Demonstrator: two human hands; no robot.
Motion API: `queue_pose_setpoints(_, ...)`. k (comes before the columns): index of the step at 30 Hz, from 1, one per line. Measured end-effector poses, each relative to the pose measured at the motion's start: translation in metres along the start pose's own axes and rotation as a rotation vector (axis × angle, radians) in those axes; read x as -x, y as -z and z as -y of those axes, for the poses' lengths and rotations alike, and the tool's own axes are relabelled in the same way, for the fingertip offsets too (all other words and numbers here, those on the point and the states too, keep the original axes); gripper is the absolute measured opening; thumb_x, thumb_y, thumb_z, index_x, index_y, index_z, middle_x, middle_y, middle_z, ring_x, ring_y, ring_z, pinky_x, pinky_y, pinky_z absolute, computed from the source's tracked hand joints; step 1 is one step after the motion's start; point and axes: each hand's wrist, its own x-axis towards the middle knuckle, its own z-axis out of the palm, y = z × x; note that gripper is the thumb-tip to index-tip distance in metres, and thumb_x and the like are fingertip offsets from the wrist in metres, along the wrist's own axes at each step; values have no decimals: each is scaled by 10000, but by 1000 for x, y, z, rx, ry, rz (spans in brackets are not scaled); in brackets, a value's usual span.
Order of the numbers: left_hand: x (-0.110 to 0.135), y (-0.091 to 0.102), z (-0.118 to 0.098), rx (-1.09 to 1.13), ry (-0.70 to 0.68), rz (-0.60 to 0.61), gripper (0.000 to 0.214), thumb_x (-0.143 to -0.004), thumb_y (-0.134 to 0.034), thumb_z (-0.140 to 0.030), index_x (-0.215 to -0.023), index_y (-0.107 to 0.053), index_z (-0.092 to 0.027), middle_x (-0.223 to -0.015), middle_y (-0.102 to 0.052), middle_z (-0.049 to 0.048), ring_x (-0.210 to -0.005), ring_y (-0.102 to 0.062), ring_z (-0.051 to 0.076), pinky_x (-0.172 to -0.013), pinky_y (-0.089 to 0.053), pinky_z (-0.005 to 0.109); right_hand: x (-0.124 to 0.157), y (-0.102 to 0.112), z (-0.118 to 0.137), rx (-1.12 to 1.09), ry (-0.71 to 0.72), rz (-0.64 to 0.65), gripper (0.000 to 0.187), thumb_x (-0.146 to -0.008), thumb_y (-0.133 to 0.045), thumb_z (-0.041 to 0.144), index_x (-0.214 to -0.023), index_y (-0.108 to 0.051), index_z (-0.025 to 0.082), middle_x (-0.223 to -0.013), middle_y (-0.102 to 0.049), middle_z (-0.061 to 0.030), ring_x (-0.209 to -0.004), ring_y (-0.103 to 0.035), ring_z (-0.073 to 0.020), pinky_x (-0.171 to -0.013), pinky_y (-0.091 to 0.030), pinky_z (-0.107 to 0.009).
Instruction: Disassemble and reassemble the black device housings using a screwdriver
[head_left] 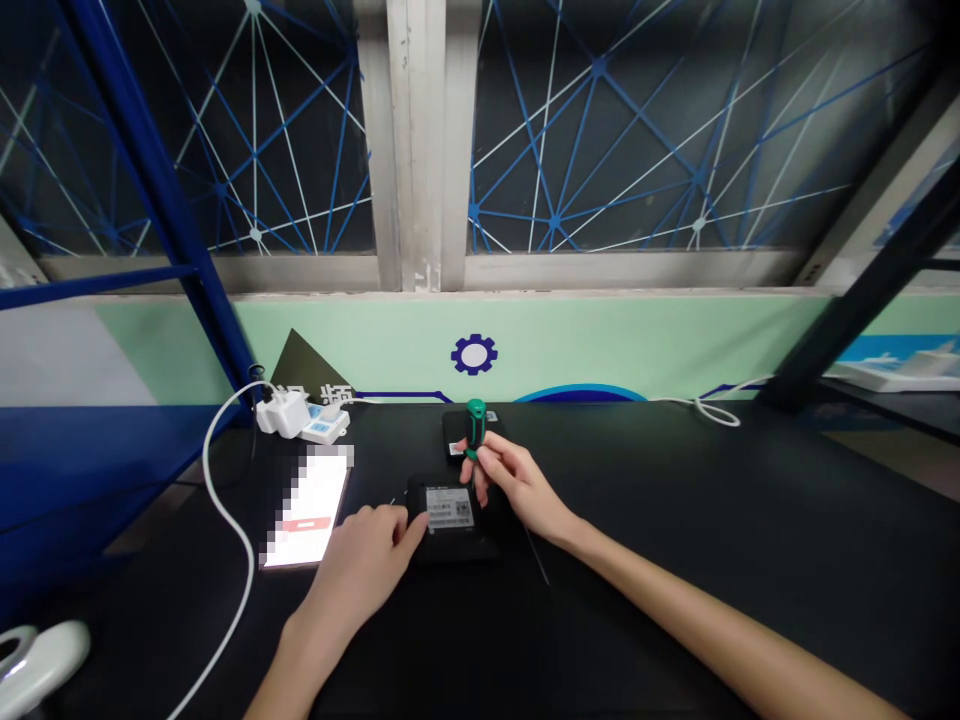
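A flat black box-shaped device (461,546) with a white printed label (448,508) lies on the black table. My left hand (369,560) grips its left edge, thumb on top near the label and the other fingers curled at the side. A screwdriver (476,425) with a green and black handle stands nearly upright over the device's upper right part. The fingers of my right hand (521,482) close around its lower handle. Its tip is hard to see behind my fingers. Just behind, another black device (452,428) with small white labels is partly covered by the screwdriver.
A lit, pixelated screen (311,510) lies left of my left hand. Behind it are a white power strip (326,425) and plug adapter (281,413). A white cable (229,505) curves down the left side. Another white cable (718,413) lies at the back right.
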Motion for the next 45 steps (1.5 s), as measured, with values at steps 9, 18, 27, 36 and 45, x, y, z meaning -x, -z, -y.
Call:
queue_pose_setpoints(9, 0, 0, 0, 3, 1, 1, 477, -1012, -423, -460, -606, -451, -211, -643, -604, 7, -647, -572, 187, -584, -265, 298, -1, -3, -6, -69, -72, -72, 418, -855, -726, 516, -985, -451, 230, -707, -678, 31, -476, -530, -92, -504, -440, -229)
queue_pose_setpoints(18, 1, 2, -1, -4, -6, 7, 471, -1013, -420, -456, -615, -485, -214, -645, -610, 13, -659, -593, 201, -587, -276, 301, 0, -1, -5, -15, -4, -12, 387, -962, -538, 580, -982, -538, 193, -822, -668, -28, -510, -546, -94, -529, -480, -256)
queue_pose_setpoints(27, 0, 0, 0, -9, -4, 1, 467, -1015, -432, -448, -613, -475, -212, -659, -621, 10, -669, -594, 197, -592, -271, 287, 1, -4, -7, -63, -52, -56, 402, -898, -679, 512, -1076, -459, 227, -738, -667, 29, -492, -540, -96, -514, -451, -236)
queue_pose_setpoints(36, 0, 0, 1, 4, -16, -9, 475, -1012, -425, -465, -610, -460, -215, -637, -608, 8, -654, -592, 196, -588, -269, 291, 0, -1, -8, 3, 9, -44, 394, -976, -519, 569, -1018, -566, 180, -846, -695, -50, -505, -562, -100, -508, -475, -251)
queue_pose_setpoints(45, 0, 0, 1, -3, -13, -10, 475, -1014, -420, -463, -612, -469, -216, -652, -617, 12, -663, -598, 199, -581, -268, 289, 2, -3, -6, -42, -20, -48, 378, -938, -606, 545, -1085, -527, 205, -822, -672, -12, -516, -537, -95, -521, -462, -249)
